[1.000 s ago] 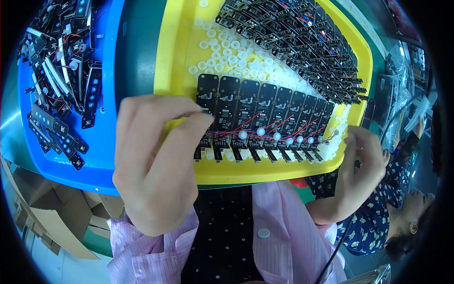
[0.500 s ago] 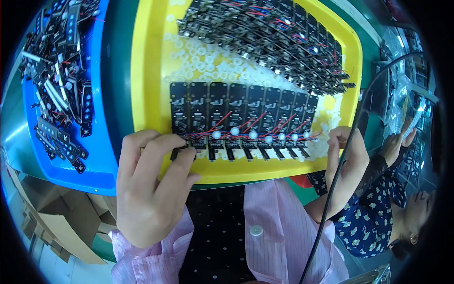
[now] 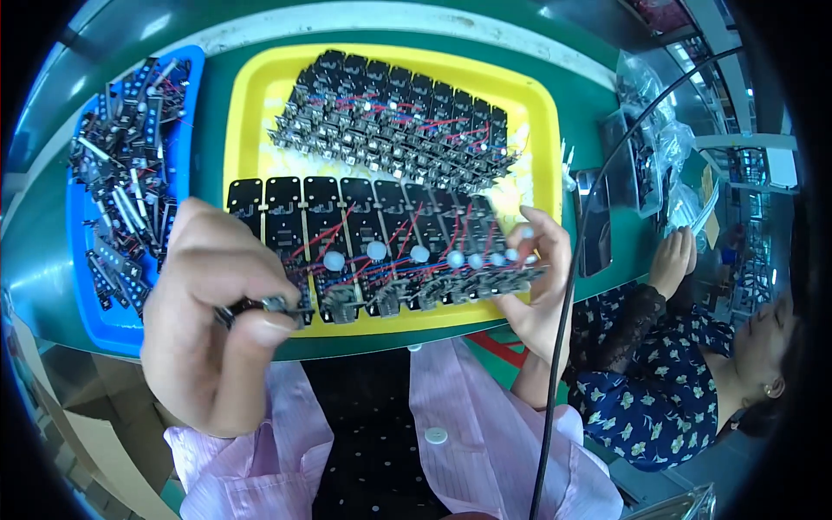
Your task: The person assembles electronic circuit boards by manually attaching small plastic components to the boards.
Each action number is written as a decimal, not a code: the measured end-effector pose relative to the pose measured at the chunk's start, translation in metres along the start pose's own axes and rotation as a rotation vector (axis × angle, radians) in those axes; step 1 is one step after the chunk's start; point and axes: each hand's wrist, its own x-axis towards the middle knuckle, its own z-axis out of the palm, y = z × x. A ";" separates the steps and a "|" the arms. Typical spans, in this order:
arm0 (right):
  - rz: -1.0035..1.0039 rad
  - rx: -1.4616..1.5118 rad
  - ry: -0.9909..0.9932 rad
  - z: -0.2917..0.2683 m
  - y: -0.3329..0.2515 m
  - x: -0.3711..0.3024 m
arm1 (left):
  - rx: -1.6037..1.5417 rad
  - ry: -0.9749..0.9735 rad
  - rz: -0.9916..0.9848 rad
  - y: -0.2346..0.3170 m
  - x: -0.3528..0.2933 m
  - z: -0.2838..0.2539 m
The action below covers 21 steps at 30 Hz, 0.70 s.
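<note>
A panel of black circuit boards (image 3: 328, 206), joined side by side, is held up in front of me, tilted, over the near part of a yellow tray (image 3: 247, 91). Red and blue wires and a line of white round pieces (image 3: 376, 250) run across it. At its near left corner, my left hand (image 3: 217, 325) is closed, thumb and fingers pinching the board edge. My right hand (image 3: 539, 286) grips the far right end between thumb and fingers. Behind it in the tray lies a stack of similar board panels (image 3: 403, 95), among small translucent white rings (image 3: 513, 192).
To the left, a blue tray (image 3: 192, 87) holds a heap of narrow boards and wires (image 3: 130, 165). A dark phone (image 3: 595, 247) and a clear container (image 3: 637, 165) lie at right. A black cable (image 3: 559, 347) hangs in front; a co-worker's hands (image 3: 674, 260) are beyond.
The circuit board panel has come up off the yellow tray and tilted, its near edge raised. Both hands have closed on its ends. The view has shifted, showing more of the table.
</note>
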 end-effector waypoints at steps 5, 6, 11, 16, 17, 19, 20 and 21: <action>-0.345 -0.016 -0.003 -0.001 -0.005 0.017 | -0.383 -0.014 -0.272 0.011 0.009 -0.021; -0.238 0.147 -0.003 0.004 -0.011 0.019 | -0.446 -0.008 -0.307 0.004 0.007 -0.026; -0.183 0.435 0.065 0.016 -0.032 0.035 | -0.729 -0.019 -0.463 -0.014 0.006 -0.040; -0.079 0.611 -0.206 0.026 -0.032 0.046 | -1.031 0.086 -0.597 -0.035 0.008 -0.049; -0.060 0.651 -0.248 0.026 -0.032 0.048 | -1.076 0.200 -0.623 -0.033 0.009 -0.046; -0.056 0.667 -0.248 0.025 -0.031 0.048 | -1.170 0.031 -0.549 -0.046 0.006 -0.050; 0.013 0.760 -0.258 0.024 -0.031 0.048 | -1.181 0.058 -0.483 -0.046 0.004 -0.045; 0.082 0.851 -0.266 0.023 -0.030 0.047 | -1.194 0.082 -0.416 -0.049 0.001 -0.040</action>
